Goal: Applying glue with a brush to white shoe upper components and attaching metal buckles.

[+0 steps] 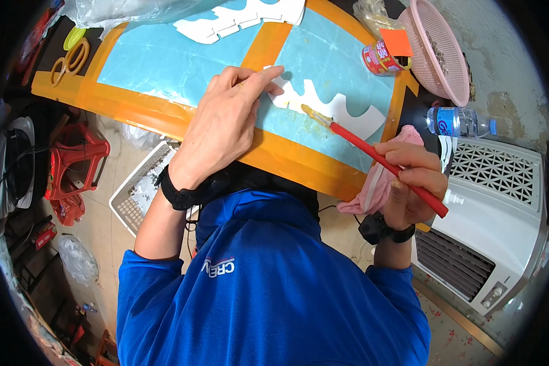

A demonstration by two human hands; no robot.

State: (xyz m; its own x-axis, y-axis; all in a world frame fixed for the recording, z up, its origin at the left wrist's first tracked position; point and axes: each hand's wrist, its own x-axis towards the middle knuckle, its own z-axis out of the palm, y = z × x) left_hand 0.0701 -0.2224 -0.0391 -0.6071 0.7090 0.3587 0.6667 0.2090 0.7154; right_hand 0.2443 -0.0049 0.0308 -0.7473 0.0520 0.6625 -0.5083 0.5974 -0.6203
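Observation:
A white cut-out piece (355,120) with a scalloped edge, perhaps card or thin sheet, lies on the blue-covered table top (183,61). My left hand (229,107) holds down its left end, fingers bent together over it and partly hiding it. Gripped in my right hand (412,180) is a brush with a long red handle (372,151). Its yellowish, coated bristles (315,114) rest on or just over the piece's lower edge. Yellowish smears show around the bristles. More white scalloped pieces (241,21) lie overlapped at the far side of the table.
At the far right stand a red can (379,59) with an orange square on it and a pink basket (436,55). A water bottle (460,122) lies near a white air cooler (488,213). Pink cloth (378,189) hangs at the table edge. Yellow-handled scissors (70,63) lie far left.

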